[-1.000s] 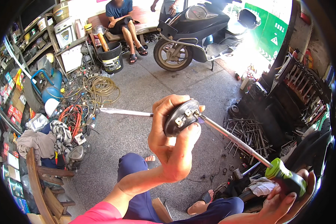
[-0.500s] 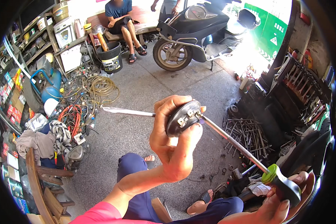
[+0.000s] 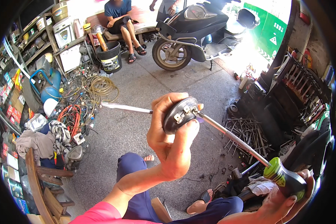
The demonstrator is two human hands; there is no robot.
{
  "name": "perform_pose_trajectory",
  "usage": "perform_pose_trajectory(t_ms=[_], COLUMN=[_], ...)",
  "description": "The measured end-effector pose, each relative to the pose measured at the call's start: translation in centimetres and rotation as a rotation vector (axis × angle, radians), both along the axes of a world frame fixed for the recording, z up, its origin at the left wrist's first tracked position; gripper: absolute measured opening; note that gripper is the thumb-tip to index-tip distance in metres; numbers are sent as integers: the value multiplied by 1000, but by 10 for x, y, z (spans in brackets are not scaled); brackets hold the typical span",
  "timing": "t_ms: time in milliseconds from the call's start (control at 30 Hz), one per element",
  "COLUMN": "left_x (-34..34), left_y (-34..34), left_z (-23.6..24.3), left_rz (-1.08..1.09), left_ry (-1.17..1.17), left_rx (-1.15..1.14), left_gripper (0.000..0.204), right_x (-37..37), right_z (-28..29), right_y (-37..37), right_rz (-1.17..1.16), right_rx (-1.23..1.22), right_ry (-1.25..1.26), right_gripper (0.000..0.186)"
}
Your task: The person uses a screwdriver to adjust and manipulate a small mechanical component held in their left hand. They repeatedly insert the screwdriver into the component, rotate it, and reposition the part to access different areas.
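A round black disc horn (image 3: 174, 123) with metal terminals on its face is pinched between the thumb and fingers of my left hand (image 3: 170, 149). From behind that hand a long, pale metal strip (image 3: 127, 108) sticks out to the left; whether it joins the horn is hidden. My right hand (image 3: 283, 201), at the lower right, is closed around the green and black handle of a screwdriver (image 3: 236, 139). Its shaft slants up to the left, and the tip meets the horn's face beside the terminals, near its right edge.
Ahead stands a black scooter (image 3: 192, 33), with a seated person (image 3: 119, 18) and another person behind. Wrenches hang on a rack (image 3: 298, 80) at right above a heap of metal rods (image 3: 246, 136). Coiled hose (image 3: 100, 87) and cluttered parts lie left, near a wooden chair (image 3: 35, 179).
My left hand and the horn have shifted slightly left and up. The screwdriver's handle has turned, showing more green, and my right hand's fingers have changed position around it.
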State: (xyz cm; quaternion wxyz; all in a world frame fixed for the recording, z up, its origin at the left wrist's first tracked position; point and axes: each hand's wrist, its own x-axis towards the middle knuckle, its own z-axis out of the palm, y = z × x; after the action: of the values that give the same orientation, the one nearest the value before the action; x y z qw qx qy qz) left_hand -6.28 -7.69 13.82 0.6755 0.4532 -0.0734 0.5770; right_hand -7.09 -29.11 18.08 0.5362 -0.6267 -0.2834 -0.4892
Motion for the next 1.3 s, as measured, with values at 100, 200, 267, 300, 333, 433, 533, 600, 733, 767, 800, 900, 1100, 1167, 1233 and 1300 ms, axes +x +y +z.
perform_pose_trajectory(t_ms=[100,200,267,300,333,433,533,600,733,767,800,900,1100,1167,1233,1300], left_x=[-1,-1,-1,0,1,4,12,11,16,16,16,16,16,18,18,18], left_y=[-3,-9,-8,-7,-9,-14,-25,-22,-33,-38,-39,-39,-40,-39,-38,-39], left_z=[1,0,-3,-4,-6,-8,-16,-22,-28,-27,-29,-34,-37,-39,-39,-41], left_rz=[-108,-135,-124,-118,-136,-160,-96,-21,-9,-41,-34,-11,45,51,66,81], left_ry=[21,62,73,79,68,61,18,12,-40,-39,-23,22,63,37,38,41], left_rx=[-61,-84,-54,-39,-46,-29,113,228,320,306,353,462,563,573,628,653], left_gripper=[39,38,38,39,39,39,40,40,41,42,42,42,42,42,41,41], right_x=[3,4,7,8,10,16,19,24,36,41,39,38,38,36,35,33], right_z=[0,-1,0,1,2,-4,6,-14,-25,-31,-32,-37,-36,-35,-32,-29], right_y=[-7,2,4,4,-7,-27,-12,-15,30,32,37,43,41,41,38,37], right_rz=[84,23,58,77,172,144,92,197,257,321,429,636,687,663,656,638], right_rx=[-53,128,231,283,260,246,631,428,-19,-151,-103,-93,-56,-68,-90,-96], right_ry=[-88,-111,-136,-147,-128,-230,-17,253,576,553,703,845,852,863,886,901], right_gripper=[53,49,45,43,39,38,29,20,17,17,12,11,11,11,9,9])
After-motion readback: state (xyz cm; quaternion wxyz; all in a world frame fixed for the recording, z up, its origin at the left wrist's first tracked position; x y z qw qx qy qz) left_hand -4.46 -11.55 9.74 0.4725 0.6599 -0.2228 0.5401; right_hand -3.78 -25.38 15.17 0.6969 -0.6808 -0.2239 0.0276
